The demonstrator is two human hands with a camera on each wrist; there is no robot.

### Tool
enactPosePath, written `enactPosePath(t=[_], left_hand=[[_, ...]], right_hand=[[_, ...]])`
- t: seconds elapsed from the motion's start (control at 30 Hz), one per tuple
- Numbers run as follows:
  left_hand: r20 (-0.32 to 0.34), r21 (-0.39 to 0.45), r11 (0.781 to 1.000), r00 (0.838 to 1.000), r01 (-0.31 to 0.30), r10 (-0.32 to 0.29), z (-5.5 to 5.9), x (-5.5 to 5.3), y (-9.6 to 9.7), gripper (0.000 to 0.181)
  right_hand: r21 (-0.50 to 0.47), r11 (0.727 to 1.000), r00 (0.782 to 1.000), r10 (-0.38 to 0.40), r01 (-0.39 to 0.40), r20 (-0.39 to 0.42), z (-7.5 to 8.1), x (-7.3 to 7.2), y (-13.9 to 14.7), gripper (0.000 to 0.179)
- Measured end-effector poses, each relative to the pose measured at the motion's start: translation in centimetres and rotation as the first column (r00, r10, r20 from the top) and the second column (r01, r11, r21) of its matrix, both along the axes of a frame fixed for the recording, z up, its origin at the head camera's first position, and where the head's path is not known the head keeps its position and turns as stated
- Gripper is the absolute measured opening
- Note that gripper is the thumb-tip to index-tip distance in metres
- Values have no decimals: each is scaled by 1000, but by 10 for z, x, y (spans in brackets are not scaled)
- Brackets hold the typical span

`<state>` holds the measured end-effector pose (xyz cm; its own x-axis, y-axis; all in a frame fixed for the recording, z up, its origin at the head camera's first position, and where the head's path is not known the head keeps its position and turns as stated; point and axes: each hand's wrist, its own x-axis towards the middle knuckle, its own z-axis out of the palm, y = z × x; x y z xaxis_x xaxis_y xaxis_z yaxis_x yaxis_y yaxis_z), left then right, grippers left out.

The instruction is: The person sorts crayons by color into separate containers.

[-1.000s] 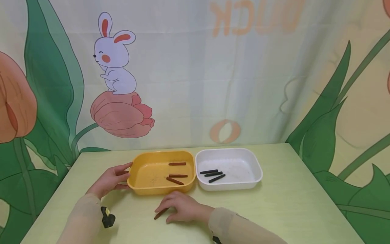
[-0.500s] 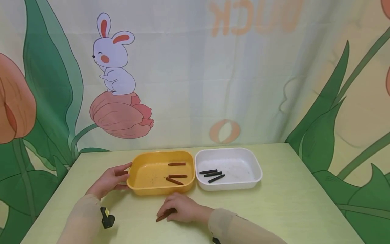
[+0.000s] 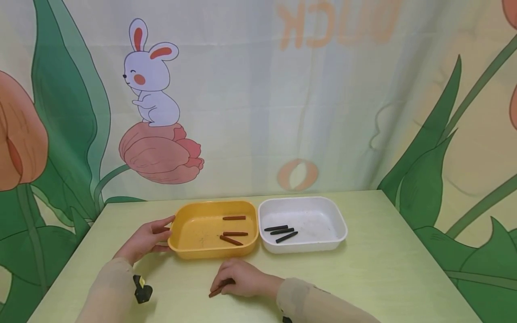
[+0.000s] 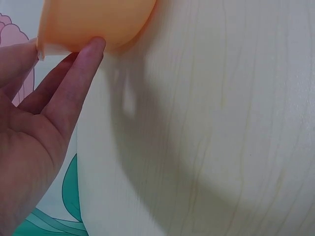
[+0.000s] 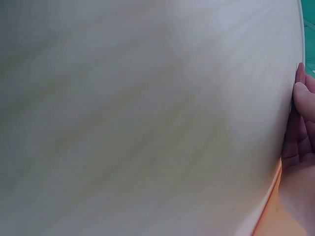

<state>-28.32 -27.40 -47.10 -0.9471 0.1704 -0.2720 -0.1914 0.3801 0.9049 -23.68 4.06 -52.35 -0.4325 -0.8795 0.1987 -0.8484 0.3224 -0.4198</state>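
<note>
My right hand (image 3: 241, 278) pinches a brown crayon (image 3: 215, 292) low over the table in front of the yellow tray. The crayon's end sticks out past the fingertips toward the front left; in the right wrist view the crayon (image 5: 300, 73) shows beside the thumb at the right edge. At the tray's left end my left hand (image 3: 147, 240) rests its outstretched fingers against the rim and outer wall. The left wrist view shows the fingers (image 4: 78, 81) touching the tray wall (image 4: 98, 22). The yellow tray (image 3: 203, 253) contains several brown crayons, such as this one (image 3: 234, 218).
A white tray (image 3: 319, 245) stands against the yellow tray's right side, with several black crayons (image 3: 286, 237) at its left end. Both trays stand toward the back of the light table (image 3: 375, 269), before a printed curtain (image 3: 242, 112).
The fingers of my right hand have closed further round the brown crayon, and the hand has shifted slightly toward the front right. My left hand has stayed at the yellow tray.
</note>
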Motion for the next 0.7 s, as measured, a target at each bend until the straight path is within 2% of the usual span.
enactPosePath(t=[0.2,0.37,0.7], left_hand=[[-1,2,1000,1000,0,0,-1,-1,0,60],[0,-5,1000,1000,-4,4,-1,-1,0,60],[3,-21,1000,1000,-6,6,0,0,1,61]], right_hand=[[15,1000,1000,17,-17,15,4,2,2,17],[14,1000,998,2,-3,69,12,6,5,18],[-75,997,988,-25,37,156,20,5,9,20]])
